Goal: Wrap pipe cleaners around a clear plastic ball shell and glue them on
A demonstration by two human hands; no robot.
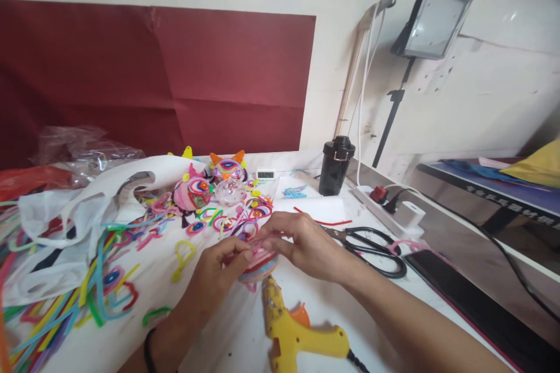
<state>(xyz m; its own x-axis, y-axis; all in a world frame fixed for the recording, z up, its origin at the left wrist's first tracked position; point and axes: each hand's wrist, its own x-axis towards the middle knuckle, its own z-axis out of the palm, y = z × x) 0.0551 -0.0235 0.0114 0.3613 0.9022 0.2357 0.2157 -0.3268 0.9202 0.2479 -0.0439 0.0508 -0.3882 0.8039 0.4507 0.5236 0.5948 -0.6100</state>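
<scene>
A round, fuzzy pipe-cleaner ornament [258, 268] with pink, red and blue stripes is held over the white table. My left hand [219, 271] grips its left side with thumb and fingers closed. From above and the right, my right hand [301, 245] pinches at its top; what exactly lies under those fingertips is hidden. Just below the ornament lies a yellow hot glue gun [280, 326], its nozzle pointing up at it. Black-handled scissors [371, 247] rest to the right of my right hand.
Loose coloured pipe cleaners [65, 309] are heaped at the left. Finished pipe-cleaner ornaments [228, 169], a small digital clock [265, 174] and a black bottle [336, 166] stand at the back. On the right are a power strip [385, 213] and a dark phone-like slab [472, 309].
</scene>
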